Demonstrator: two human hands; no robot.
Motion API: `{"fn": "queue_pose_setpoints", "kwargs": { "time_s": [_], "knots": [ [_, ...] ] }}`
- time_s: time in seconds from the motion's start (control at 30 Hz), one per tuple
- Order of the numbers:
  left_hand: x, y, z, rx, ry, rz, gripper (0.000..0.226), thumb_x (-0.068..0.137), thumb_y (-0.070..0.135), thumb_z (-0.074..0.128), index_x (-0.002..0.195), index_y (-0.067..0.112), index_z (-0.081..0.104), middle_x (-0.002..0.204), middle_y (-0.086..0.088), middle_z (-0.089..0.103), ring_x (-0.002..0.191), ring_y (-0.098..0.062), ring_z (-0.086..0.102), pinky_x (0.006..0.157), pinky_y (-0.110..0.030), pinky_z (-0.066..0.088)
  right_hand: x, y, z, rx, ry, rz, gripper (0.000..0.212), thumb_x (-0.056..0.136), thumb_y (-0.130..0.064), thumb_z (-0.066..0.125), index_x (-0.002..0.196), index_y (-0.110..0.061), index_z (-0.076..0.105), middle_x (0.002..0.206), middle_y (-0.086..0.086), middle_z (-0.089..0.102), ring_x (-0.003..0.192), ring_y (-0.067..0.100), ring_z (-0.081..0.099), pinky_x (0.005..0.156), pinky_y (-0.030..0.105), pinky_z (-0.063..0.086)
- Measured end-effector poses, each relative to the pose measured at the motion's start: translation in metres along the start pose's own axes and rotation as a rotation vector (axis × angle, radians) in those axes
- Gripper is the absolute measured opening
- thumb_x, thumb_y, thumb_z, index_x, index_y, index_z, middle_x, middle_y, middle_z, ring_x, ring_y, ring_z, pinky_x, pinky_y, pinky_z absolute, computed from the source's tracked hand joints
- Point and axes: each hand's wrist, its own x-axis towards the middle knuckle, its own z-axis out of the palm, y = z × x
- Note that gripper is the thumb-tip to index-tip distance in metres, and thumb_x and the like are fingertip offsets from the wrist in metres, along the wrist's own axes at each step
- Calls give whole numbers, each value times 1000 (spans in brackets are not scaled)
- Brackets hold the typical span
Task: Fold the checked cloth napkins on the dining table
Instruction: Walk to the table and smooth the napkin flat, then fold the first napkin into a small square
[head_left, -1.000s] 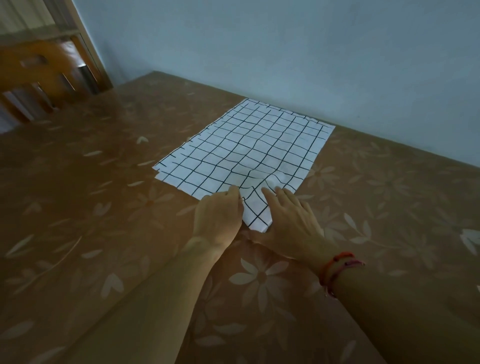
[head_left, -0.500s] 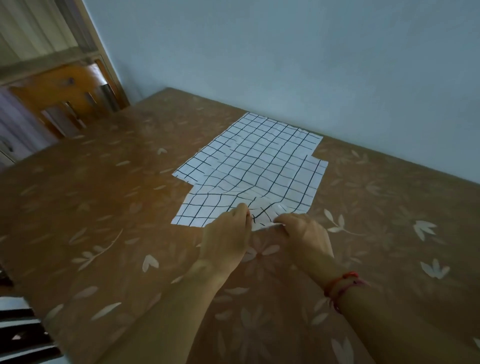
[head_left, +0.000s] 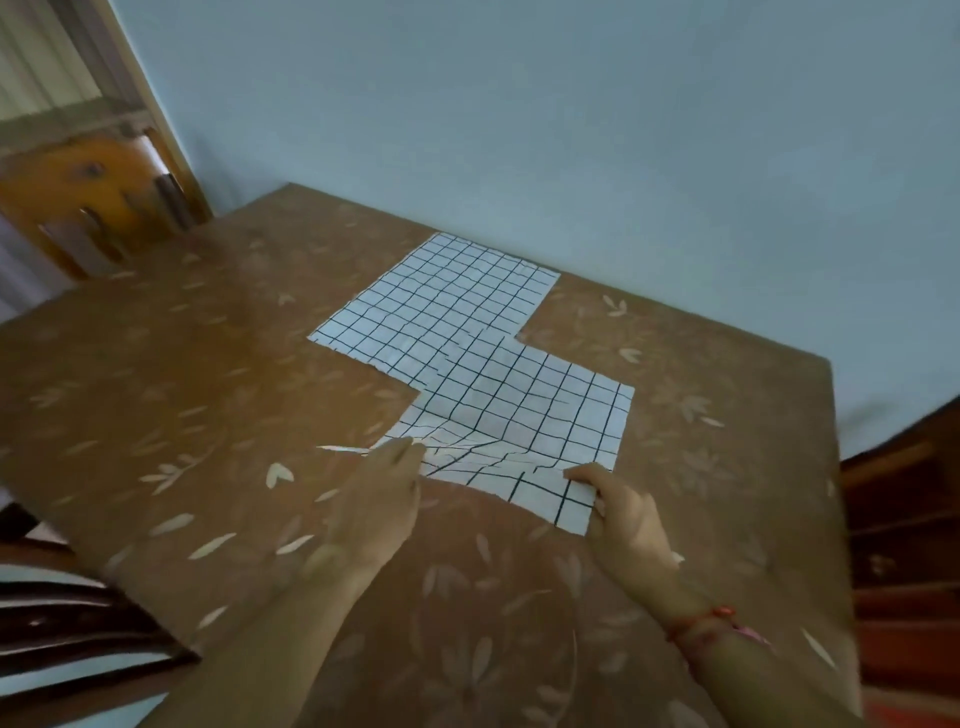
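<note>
Two white napkins with a black check lie on the brown flowered table (head_left: 208, 395). The far napkin (head_left: 447, 301) lies flat near the wall. The near napkin (head_left: 524, 410) overlaps its front right part and is rumpled along its near edge. My left hand (head_left: 384, 493) pinches the near napkin's near left corner. At the near right corner, my right hand (head_left: 618, 512) pinches the cloth between thumb and fingers. A red cord sits on my right wrist.
A wooden chair (head_left: 98, 202) stands at the table's far left corner beside a door frame. The pale blue wall (head_left: 571, 130) runs along the far edge. Dark wooden furniture (head_left: 904, 545) stands off the right edge, and a dark chair (head_left: 62, 623) is at the near left.
Both hands have drawn the top napkin toward me and to the right, off the one beneath. My hands have spread apart to its two near corners. The view has tilted up.
</note>
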Motion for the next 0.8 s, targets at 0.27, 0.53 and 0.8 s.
{"fn": "queue_pose_setpoints", "kwargs": {
  "time_s": [0.27,0.53,0.8],
  "knots": [
    [-60,7,-5,134,4,216,24,64,-5,78,71,13,65,73,-2,62,72,-25,58,63,-37,48,-85,39,-27,-75,14,155,30,86,-2,60,108,-22,68,89,3,74,82,26,68,68,29,47],
    [-131,41,-18,104,-24,466,17,73,5,75,83,16,67,73,3,61,68,-18,58,72,-29,32,-189,257,5,-125,-128,446,27,83,-49,71,96,-26,62,72,-13,69,92,7,67,72,31,51],
    [-170,61,-24,-4,-167,398,18,92,25,43,87,23,60,68,14,58,55,-6,54,49,-23,41,-204,89,-47,0,19,356,15,95,-27,58,92,-14,64,74,-2,69,74,20,66,70,42,52]
  ]
}}
